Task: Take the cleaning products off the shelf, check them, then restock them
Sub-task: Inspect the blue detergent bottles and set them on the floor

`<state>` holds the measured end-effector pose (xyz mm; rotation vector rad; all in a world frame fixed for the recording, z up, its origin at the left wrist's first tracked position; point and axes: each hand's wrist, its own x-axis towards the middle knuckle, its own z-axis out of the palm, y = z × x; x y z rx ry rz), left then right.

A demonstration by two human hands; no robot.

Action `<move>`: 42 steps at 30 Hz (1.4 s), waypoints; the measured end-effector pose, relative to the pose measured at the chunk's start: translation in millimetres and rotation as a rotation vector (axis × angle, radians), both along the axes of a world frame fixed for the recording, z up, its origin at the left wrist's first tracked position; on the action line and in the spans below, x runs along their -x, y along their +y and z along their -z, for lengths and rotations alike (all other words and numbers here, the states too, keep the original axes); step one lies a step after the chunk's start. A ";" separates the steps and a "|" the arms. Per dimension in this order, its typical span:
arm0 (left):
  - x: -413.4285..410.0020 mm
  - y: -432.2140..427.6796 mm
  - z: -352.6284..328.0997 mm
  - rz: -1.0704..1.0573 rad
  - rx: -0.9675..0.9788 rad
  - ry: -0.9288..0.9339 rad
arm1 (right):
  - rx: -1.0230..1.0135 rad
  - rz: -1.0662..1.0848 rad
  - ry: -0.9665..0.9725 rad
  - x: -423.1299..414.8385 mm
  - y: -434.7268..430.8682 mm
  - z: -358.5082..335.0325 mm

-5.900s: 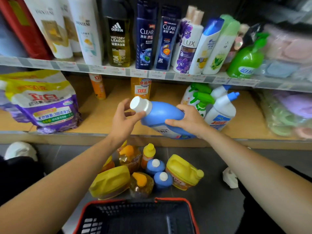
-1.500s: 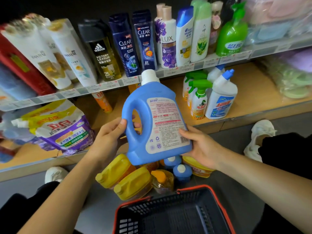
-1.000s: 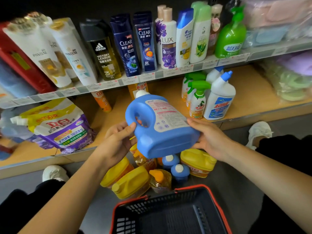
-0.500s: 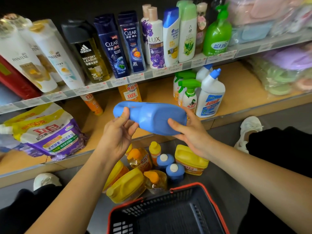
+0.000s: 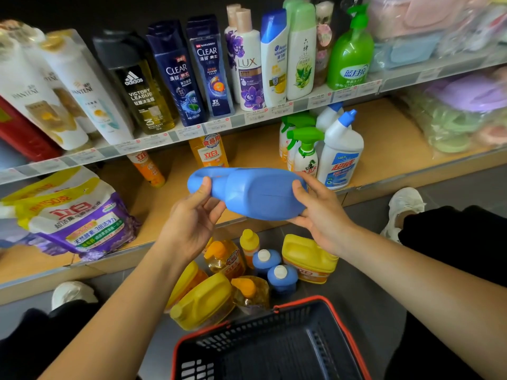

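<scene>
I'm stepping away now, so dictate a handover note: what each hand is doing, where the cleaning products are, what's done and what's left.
Hands: left hand and right hand both hold the blue jug, tipped on its side in front of the lower shelf.
Floor: yellow jugs, orange bottles and two small blue bottles, between that shelf and the basket.
Done: these are off the shelf.
Left: finish checking the jug, restock everything.
</scene>
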<state>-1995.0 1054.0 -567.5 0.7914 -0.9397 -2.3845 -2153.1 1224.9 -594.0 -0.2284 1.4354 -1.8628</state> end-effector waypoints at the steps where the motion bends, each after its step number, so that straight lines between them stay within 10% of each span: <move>1: -0.9 -0.5 -0.1 0.006 0.013 0.000 | 0.015 -0.013 -0.026 1.2 0.1 1.1; 11: -6.9 -8.5 -6.4 -0.036 0.383 -0.087 | -0.069 -0.387 -0.321 3.9 -3.7 10.2; 26: 9.7 37.8 -3.1 0.250 0.661 -0.122 | -0.193 -0.553 0.823 -16.1 -19.5 -31.7; 38: 59.0 31.9 4.8 0.396 0.735 -0.289 | -0.377 -0.379 0.775 26.2 -0.7 -25.9; 42: 68.8 9.2 17.4 0.154 0.805 -0.365 | -0.379 -0.298 0.691 45.7 8.0 -28.7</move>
